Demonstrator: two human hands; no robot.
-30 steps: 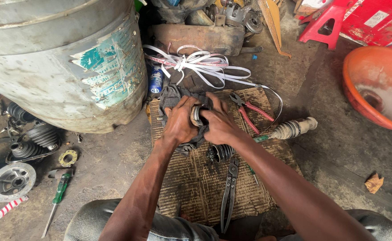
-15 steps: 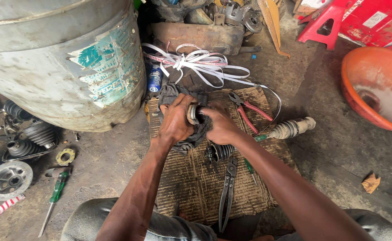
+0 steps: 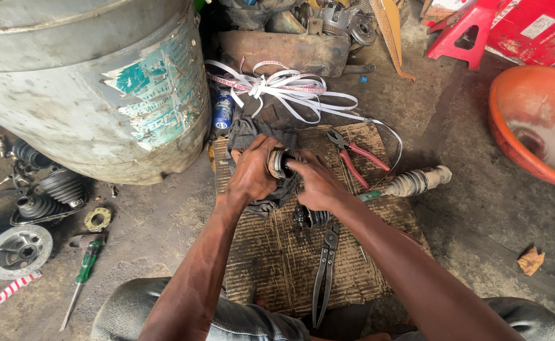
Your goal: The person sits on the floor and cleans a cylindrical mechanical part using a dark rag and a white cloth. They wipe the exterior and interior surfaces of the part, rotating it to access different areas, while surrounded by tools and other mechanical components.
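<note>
Both hands work a metal joint housing over a corrugated cardboard mat (image 3: 271, 252).

The left hand (image 3: 252, 173) wraps the joint housing (image 3: 277, 163) and a dark rag (image 3: 247, 134), fingers closed round its side. The right hand (image 3: 318, 183) sits against the open end, fingertips (image 3: 292, 165) dipping into its mouth. A ribbed rubber boot (image 3: 312, 218) lies just under the right hand; long-handled pincers (image 3: 323, 268) and red-handled pliers (image 3: 353, 155) lie nearby.

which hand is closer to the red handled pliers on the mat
Right. The right hand lies just left of the red-handled pliers; the left hand is farther left, gripping the round metal joint.
</note>
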